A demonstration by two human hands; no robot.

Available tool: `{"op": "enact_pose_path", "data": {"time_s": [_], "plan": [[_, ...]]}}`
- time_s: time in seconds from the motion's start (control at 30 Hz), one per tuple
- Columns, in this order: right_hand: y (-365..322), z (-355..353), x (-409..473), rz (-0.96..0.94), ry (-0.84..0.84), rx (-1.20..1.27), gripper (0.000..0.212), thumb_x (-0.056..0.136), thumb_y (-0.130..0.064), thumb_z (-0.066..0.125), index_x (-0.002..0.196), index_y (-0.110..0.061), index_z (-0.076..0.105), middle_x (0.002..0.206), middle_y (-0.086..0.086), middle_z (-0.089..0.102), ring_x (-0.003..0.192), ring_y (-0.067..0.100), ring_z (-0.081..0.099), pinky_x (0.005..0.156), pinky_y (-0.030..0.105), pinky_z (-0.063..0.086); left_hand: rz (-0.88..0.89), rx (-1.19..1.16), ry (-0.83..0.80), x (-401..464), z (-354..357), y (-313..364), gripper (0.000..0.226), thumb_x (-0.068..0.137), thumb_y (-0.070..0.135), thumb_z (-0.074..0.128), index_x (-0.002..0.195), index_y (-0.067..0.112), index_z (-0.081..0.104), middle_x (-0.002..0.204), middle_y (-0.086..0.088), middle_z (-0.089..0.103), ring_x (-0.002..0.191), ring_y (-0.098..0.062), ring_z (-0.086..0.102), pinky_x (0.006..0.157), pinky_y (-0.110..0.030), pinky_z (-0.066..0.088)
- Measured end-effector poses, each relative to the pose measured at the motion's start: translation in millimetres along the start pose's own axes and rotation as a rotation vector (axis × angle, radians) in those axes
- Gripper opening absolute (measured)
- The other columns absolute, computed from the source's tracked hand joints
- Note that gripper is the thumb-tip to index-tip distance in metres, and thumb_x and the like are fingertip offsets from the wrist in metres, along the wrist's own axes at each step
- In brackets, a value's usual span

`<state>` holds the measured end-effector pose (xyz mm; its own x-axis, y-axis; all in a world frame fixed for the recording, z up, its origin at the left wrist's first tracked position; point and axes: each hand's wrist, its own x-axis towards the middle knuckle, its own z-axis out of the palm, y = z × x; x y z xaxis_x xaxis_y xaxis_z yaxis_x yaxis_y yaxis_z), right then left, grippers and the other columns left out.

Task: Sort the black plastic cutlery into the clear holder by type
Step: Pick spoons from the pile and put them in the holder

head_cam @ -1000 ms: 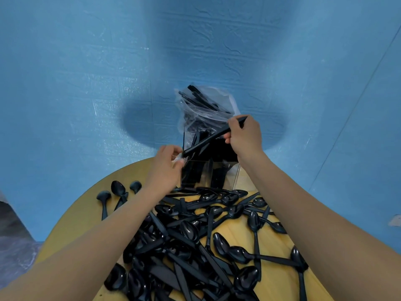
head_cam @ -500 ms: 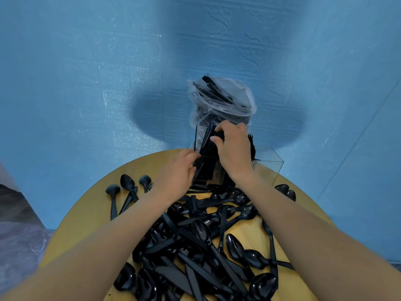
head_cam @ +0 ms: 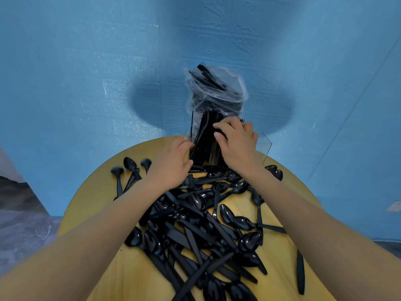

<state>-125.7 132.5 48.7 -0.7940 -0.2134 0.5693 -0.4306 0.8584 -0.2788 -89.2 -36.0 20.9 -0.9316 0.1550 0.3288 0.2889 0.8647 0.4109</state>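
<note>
A clear holder stands at the far edge of the round yellow table, with black knives upright in its left part. My right hand lies over their tops, fingers bent and touching the handles. My left hand rests against the holder's left wall with its fingers fairly straight. A heap of loose black spoons and knives covers the table between my forearms.
A clear plastic bag holding more black cutlery leans behind the holder. Three spoons lie apart at the left and two at the right. A single knife lies near the right edge. Blue floor surrounds the table.
A second ago both hands held one black knife above the holder. The right hand lowered it in among the upright knives and the left hand moved to the holder's left wall.
</note>
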Motion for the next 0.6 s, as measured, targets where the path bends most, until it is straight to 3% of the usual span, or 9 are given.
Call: {"op": "enact_pose_path", "data": {"time_s": [0.1,0.23,0.43,0.53,0.6], "plan": [[4.4,-10.2,-40.5,0.093,-0.089,0.09,0.028,0.099,-0.029,0.042,0.122,-0.022,0.058,0.121,-0.004,0.049,0.114,0.022,0.033,0.082,0.028,0.02,0.0,-0.015,0.018,-36.2,1.6,9.6,0.037,0.096,0.023,0.049,0.133,0.019,0.046,0.137,0.005,0.041,0.12,-0.017,0.045,0.091,-0.028,0.038],[12.9,-16.8,-93.6,0.19,-0.185,0.165,0.025,0.098,-0.03,0.045,0.114,-0.022,0.062,0.115,-0.003,0.053,0.116,0.022,0.036,0.095,0.038,0.03,-0.011,-0.049,0.001,-87.2,12.2,24.0,0.032,0.097,0.031,0.047,0.127,0.021,0.052,0.131,0.006,0.046,0.12,-0.014,0.044,0.097,-0.028,0.037],[14.9,-31.0,-162.3,0.209,-0.169,0.218,0.024,0.095,-0.033,0.051,0.112,-0.021,0.064,0.113,-0.006,0.055,0.112,0.017,0.043,0.088,0.024,0.024,0.033,-0.058,-0.1,-151.5,22.9,46.5,0.049,0.092,0.054,0.038,0.134,0.031,0.045,0.137,0.016,0.04,0.127,-0.003,0.035,0.103,-0.023,0.03],[11.5,-29.9,-186.8,0.241,-0.211,0.225,0.026,0.094,-0.032,0.054,0.115,-0.02,0.062,0.11,-0.007,0.052,0.111,0.016,0.044,0.085,0.021,0.03,0.063,0.024,-0.193,-167.7,30.9,47.2,0.063,0.088,0.068,0.03,0.142,0.036,0.034,0.147,0.02,0.029,0.138,-0.002,0.019,0.112,-0.028,0.018],[10.0,-26.4,-195.7,0.243,-0.248,0.246,0.024,0.093,-0.027,0.057,0.115,-0.02,0.062,0.108,-0.008,0.051,0.106,0.012,0.046,0.082,0.016,0.034,0.08,0.028,-0.176,-171.1,34.7,44.9,0.065,0.087,0.069,0.025,0.141,0.035,0.036,0.147,0.019,0.03,0.14,-0.003,0.017,0.113,-0.029,0.016]]}}
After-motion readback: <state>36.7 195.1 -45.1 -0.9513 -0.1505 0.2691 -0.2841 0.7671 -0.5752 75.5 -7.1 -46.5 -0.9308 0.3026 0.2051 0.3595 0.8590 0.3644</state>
